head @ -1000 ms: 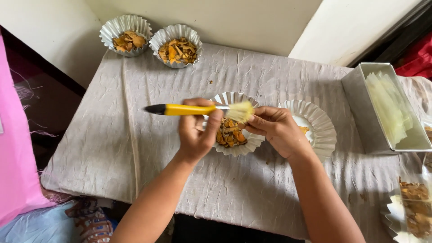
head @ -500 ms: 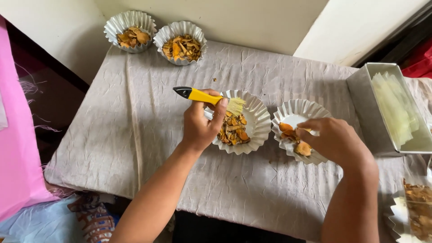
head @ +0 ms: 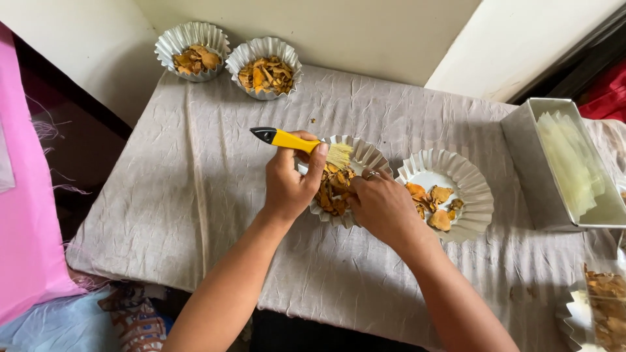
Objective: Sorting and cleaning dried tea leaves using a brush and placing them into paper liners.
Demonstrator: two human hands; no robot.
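My left hand (head: 291, 183) grips a yellow-handled brush (head: 297, 142), its pale bristles resting over a fluted foil dish (head: 368, 156) of orange-brown dried pieces. My right hand (head: 383, 207) reaches into that same dish from the right, fingers curled down among the pieces; whether it pinches one is hidden. Just to the right stands a second fluted dish (head: 466, 179) with a white bottom and a few orange pieces (head: 435, 203).
Two filled fluted dishes (head: 191, 51) (head: 264, 66) stand at the table's back left. A metal tray (head: 536, 163) of pale strips lies at the right edge. Another dish of dried pieces (head: 603, 309) is at the lower right. Pink cloth (head: 26, 215) hangs at left.
My right hand went to the right-hand dish, then came back into the middle dish. The brush tilted, its handle tip now pointing up-left.
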